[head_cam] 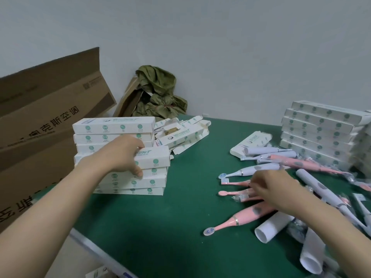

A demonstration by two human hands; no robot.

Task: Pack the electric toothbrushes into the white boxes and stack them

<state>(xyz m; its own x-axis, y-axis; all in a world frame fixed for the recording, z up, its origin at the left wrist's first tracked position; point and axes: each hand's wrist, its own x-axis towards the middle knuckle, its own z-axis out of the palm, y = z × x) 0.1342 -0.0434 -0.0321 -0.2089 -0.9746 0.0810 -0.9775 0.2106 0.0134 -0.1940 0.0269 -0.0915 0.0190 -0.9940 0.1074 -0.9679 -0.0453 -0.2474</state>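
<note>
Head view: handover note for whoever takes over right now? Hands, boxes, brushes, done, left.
Left hand grips the top white box of the front left stack.
Right hand is over the loose toothbrushes; I can't tell whether it has hold of one.
Done: rear left stack and right stack stand.
Left: many brushes unpacked; open boxes lie behind.

open lane on green table [180, 207], centre to lower middle, left box stack [112, 125] and cardboard carton [40, 121] block left, toothbrush pile [251, 170] clutters right, right box stack [317, 129] walls upper right
</note>
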